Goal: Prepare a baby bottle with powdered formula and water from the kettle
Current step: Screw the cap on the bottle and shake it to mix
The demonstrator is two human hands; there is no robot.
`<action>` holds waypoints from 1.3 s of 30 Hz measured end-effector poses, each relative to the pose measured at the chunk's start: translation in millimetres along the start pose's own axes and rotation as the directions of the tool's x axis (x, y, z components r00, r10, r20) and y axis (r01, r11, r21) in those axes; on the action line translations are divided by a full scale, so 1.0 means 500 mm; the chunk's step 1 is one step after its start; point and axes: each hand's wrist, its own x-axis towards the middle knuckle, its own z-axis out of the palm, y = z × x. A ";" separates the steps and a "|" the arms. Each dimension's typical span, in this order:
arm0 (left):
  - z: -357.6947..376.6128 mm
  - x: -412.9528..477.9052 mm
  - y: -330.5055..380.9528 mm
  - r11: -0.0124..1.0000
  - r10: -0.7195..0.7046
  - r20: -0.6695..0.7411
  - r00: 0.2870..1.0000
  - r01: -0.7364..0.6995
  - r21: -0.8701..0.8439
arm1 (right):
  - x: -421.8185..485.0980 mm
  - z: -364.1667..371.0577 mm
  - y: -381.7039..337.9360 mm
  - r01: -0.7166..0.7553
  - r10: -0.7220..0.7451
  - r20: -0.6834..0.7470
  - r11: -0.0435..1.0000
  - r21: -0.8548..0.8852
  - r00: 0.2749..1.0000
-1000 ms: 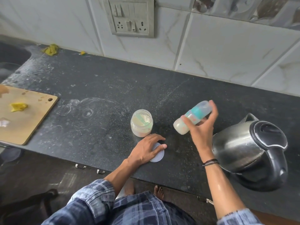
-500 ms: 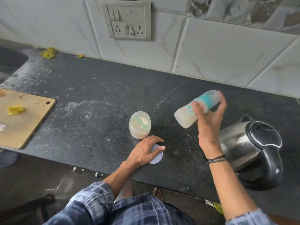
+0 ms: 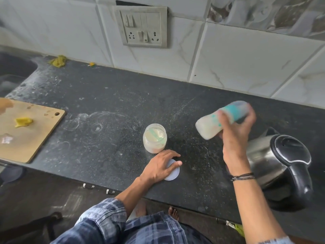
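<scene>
Right now the baby bottle (image 3: 209,126) is off the desk (image 3: 114,103), held in the air above it between the open formula jar (image 3: 154,140) and the kettle (image 3: 260,155). The right hand (image 3: 235,136) grips it around the teal collar with fingers and thumb curled round; the bottle lies tilted, its milky base pointing left and down, and it is smeared with blur, which I read as shaking to mix. The left hand (image 3: 158,167) rests with relaxed, spread fingers on the jar's round lid (image 3: 174,172), which lies flat near the desk's front edge, just in front of the jar.

Several things could go wrong. The grip sits high on the bottle, so a wet or powdery surface could let it slide out mid-swing and hit the desk or the jar. Blur hides how tightly the top is screwed on; if it is loose, the tilt would push liquid out. The jar stands uncovered close by, with a scoop inside, so drips or a knock from the bottle's base could wet or spill the powder. The kettle stands right beside the right forearm, and a wide swing of the elbow could bump it; if the metal is hot, that means a burn
</scene>
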 end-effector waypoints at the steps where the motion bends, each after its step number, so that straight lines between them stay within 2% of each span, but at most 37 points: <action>1: -0.001 0.000 -0.001 1.000 0.003 0.001 1.000 -0.003 -0.001 | -0.002 -0.006 0.003 0.000 0.001 0.036 1.000 -0.031 0.999; 5: -0.002 0.005 0.005 1.000 -0.002 0.012 1.000 0.002 0.002 | -0.001 -0.003 -0.003 0.021 -0.002 -0.127 0.990 0.142 0.992; 9: -0.002 0.001 0.001 1.000 -0.009 0.013 1.000 0.009 -0.001 | -0.020 0.004 -0.013 0.019 -0.019 0.027 1.000 0.021 0.999; 13: -0.002 0.004 0.007 1.000 -0.014 0.014 1.000 0.014 -0.004 | -0.013 0.012 -0.042 0.069 -0.018 -0.210 0.968 0.242 0.978; 14: -0.001 0.002 0.007 1.000 -0.017 0.010 1.000 0.017 -0.005 | -0.013 0.016 -0.045 0.055 -0.006 -0.200 0.970 0.239 0.980; 17: -0.001 -0.001 0.001 1.000 -0.014 0.009 1.000 0.014 -0.010 | -0.018 0.011 -0.042 0.034 -0.029 -0.056 0.996 0.082 0.998; 21: 0.000 0.003 0.006 1.000 -0.024 0.015 1.000 0.024 -0.007 | -0.010 0.011 -0.063 0.106 -0.065 -0.186 0.970 0.218 0.980; 25: 0.001 0.002 0.000 1.000 -0.007 0.014 1.000 0.007 -0.008 | -0.014 0.005 -0.070 0.108 -0.102 -0.067 0.989 0.103 0.993; 29: 0.002 0.005 0.003 1.000 -0.019 0.014 1.000 0.019 -0.006 | -0.006 0.000 -0.082 0.194 -0.142 -0.231 0.956 0.220 0.963; 33: 0.003 0.002 -0.002 1.000 -0.001 0.008 1.000 0.001 -0.001 | -0.014 -0.006 -0.081 0.146 -0.137 -0.088 0.983 0.108 0.987; 37: 0.005 0.004 0.001 1.000 -0.017 0.008 1.000 0.017 0.002 | -0.010 0.002 -0.083 0.170 -0.112 -0.246 0.959 0.226 0.963; 39: 0.005 0.002 -0.002 1.000 -0.012 0.003 1.000 0.012 0.002 | -0.016 0.009 -0.074 0.089 -0.064 -0.156 0.984 0.156 0.986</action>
